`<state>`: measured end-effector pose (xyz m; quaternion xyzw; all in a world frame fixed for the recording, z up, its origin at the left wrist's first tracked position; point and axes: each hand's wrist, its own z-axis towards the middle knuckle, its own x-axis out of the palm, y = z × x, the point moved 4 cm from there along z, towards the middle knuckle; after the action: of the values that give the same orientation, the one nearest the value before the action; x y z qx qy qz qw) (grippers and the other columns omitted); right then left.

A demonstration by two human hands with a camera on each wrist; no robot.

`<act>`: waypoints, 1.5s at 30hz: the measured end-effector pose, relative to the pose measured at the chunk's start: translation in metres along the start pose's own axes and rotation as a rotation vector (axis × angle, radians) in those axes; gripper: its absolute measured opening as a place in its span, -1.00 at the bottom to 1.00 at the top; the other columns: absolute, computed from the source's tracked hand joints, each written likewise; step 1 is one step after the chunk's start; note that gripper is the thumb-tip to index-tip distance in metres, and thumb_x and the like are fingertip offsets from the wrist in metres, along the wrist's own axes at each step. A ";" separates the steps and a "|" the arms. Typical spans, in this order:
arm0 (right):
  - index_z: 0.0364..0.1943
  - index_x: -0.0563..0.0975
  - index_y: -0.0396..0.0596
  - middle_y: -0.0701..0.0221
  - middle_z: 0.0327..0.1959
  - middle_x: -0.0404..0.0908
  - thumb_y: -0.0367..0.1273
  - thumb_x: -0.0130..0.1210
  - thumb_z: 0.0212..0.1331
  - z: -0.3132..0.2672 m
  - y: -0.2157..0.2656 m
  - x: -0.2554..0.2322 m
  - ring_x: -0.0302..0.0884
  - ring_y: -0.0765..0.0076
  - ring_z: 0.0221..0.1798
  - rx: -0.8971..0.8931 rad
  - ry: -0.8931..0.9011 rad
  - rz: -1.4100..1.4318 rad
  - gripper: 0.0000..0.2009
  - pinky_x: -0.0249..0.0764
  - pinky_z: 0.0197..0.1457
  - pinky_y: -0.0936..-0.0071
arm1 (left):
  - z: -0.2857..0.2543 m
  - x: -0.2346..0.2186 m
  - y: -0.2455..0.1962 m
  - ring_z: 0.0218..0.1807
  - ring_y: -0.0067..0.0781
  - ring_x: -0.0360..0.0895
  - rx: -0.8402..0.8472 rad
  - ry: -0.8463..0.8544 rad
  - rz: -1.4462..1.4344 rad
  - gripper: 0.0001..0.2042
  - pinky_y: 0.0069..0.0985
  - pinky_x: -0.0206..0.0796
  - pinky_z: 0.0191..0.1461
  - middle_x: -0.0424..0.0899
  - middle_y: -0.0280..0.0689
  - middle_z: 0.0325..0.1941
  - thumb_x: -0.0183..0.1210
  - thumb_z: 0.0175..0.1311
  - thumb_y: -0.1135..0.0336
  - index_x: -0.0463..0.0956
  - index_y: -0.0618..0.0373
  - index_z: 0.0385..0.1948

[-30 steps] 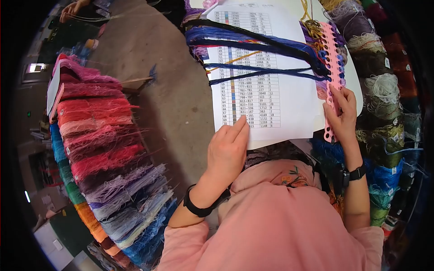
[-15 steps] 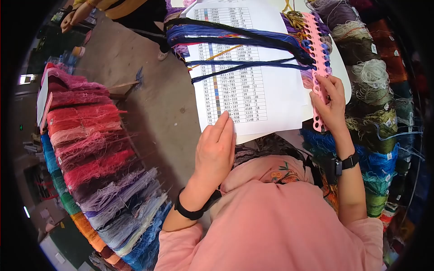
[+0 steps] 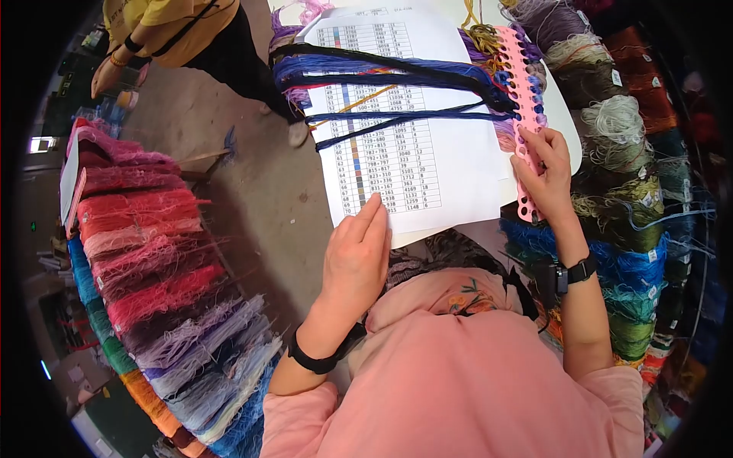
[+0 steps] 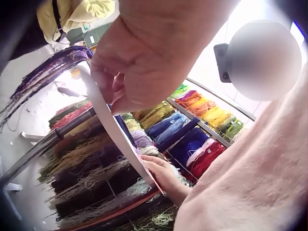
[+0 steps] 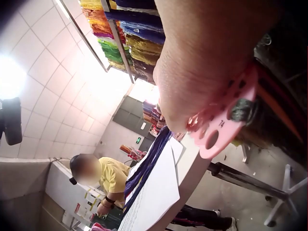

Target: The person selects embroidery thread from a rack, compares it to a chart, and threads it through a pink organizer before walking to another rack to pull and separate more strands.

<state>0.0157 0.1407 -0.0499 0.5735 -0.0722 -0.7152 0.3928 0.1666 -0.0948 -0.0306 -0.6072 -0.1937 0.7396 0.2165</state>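
Note:
A printed sheet (image 3: 458, 172) with rows of numbers lies on a white board. My left hand (image 3: 353, 259) touches its lower rows with extended fingertips; in the left wrist view this hand (image 4: 149, 57) is close above the board's edge. Along the sheet's right side runs a pink strip with holes (image 3: 527, 103), strung with coloured threads. My right hand (image 3: 551, 172) grips the strip's lower part between thumb and fingers. The right wrist view shows the strip's end (image 5: 230, 131) beside the hand (image 5: 187, 77). Dark blue and black threads (image 3: 382, 62) stretch leftward across the sheet.
Bundles of pink, red, purple and blue thread (image 3: 153, 252) hang at the left. More skeins (image 3: 622, 126) line the right side. A person in a yellow top (image 3: 175, 27) stands at the upper left on the concrete floor (image 3: 263, 183).
The sheet, strip and both hands have shifted left in the head view. My left fingertips remain on the lower rows, and the right hand keeps its grip. The other person shows more fully.

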 end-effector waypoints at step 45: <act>-0.28 0.54 -0.05 0.35 -0.33 0.36 -0.34 0.13 -0.26 -0.004 0.009 0.007 0.31 0.28 -0.21 0.057 -0.113 -0.143 -0.68 0.20 -0.17 0.39 | -0.007 -0.002 0.012 -0.29 -0.15 0.43 0.136 0.022 -0.038 -0.71 -0.39 0.31 -0.21 0.42 -0.04 -0.09 0.07 -0.03 0.50 0.36 0.35 -0.21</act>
<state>0.0229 0.1313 -0.0520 0.5471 -0.0735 -0.7702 0.3195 0.1732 -0.1061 -0.0370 -0.5953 -0.1519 0.7401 0.2735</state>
